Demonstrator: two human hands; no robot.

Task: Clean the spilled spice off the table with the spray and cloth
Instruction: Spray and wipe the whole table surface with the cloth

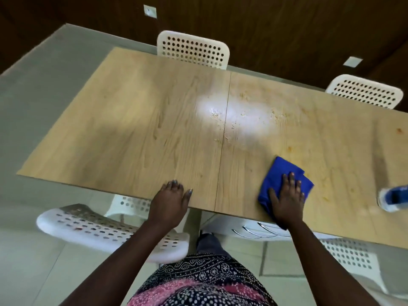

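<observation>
While under the flat right hand (pixel 287 202), cloth (pixel 284 180) long axis diagonal, far-left corner.

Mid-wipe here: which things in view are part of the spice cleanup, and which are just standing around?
Part of the job:
blue cloth, pressed flat under the right hand
spray bottle at the right edge, blurred
spilled spice streaked mid-table
table, near edge steadied by the left hand

Just standing around:
white perforated chairs
wall sockets
</observation>
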